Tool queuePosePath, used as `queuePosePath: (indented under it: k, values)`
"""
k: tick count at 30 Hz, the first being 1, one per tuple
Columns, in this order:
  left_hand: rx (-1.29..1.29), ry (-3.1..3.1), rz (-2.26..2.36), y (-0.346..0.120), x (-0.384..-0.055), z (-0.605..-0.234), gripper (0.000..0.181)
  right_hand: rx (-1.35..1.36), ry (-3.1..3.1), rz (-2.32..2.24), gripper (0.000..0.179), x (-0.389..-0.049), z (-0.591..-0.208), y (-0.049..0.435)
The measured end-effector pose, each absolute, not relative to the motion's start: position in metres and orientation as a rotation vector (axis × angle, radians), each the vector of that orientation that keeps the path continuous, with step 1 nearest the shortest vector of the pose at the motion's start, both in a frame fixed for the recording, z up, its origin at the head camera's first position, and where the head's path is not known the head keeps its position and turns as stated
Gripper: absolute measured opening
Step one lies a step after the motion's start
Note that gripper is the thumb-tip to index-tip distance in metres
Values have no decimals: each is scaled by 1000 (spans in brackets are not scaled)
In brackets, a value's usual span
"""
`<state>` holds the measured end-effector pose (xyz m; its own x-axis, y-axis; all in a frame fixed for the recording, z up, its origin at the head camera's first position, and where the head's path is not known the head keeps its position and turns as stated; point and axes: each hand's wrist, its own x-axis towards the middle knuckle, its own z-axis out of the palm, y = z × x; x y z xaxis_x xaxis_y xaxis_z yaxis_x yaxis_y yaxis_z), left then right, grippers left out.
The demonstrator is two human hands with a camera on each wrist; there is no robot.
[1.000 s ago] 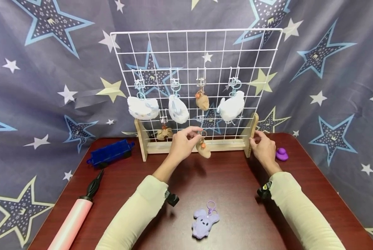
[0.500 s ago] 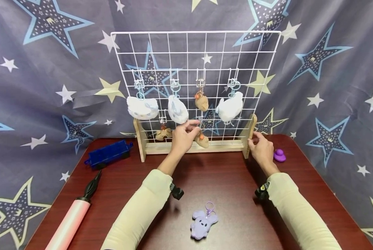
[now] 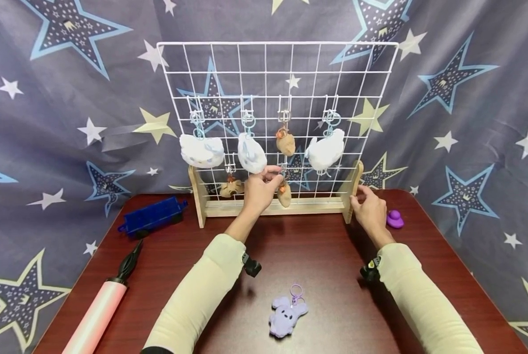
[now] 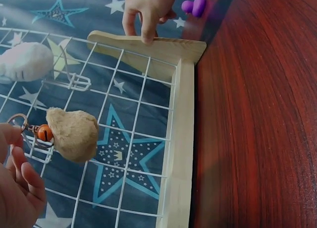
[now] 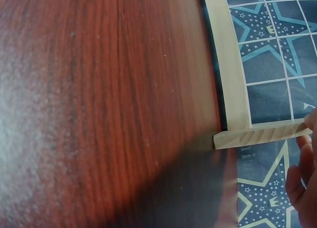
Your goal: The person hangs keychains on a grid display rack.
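My left hand (image 3: pixel 260 191) pinches the metal ring of a small brown plush keychain (image 3: pixel 284 195) in front of the white wire grid (image 3: pixel 292 84). An orange bell (image 4: pixel 45 133) hangs between ring and plush in the left wrist view. Just behind my fingers is a lower wire hook (image 4: pixel 42 156); I cannot tell whether the ring is on it. My right hand (image 3: pixel 371 210) grips the edge of the rack's right wooden support (image 3: pixel 356 189) between thumb and fingers. Other plush keychains hang on the grid: white ones (image 3: pixel 201 151), a brown one (image 3: pixel 286 143) above, another brown one (image 3: pixel 232 189) lower left.
A purple plush keychain (image 3: pixel 285 315) lies near the front of the table (image 3: pixel 326 255). At left are a blue toy wagon (image 3: pixel 152 216) and a pink hand pump (image 3: pixel 97 314). A purple rubber duck (image 3: pixel 395 219) sits right of my right hand. A star-patterned curtain (image 3: pixel 113 29) hangs behind.
My left hand has moved slightly up and toward the grid, carrying the brown plush keychain up to the lower hook. The plush has swung to hang more upright. My right hand stays at the support.
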<state>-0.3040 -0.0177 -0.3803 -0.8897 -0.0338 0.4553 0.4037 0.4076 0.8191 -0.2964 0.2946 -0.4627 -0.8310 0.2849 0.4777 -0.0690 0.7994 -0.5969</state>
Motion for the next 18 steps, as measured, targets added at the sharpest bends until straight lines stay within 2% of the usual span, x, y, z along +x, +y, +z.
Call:
queuePosePath:
  k: [10, 18]
  values:
    - [-212, -2374, -1468, -23, -305, -390, 29, -176, -2439, 839, 33, -297, -464, 296]
    - [-226, -2450, -1450, -40, -296, -403, 31, -178, -2439, 831, 33, -298, -462, 296]
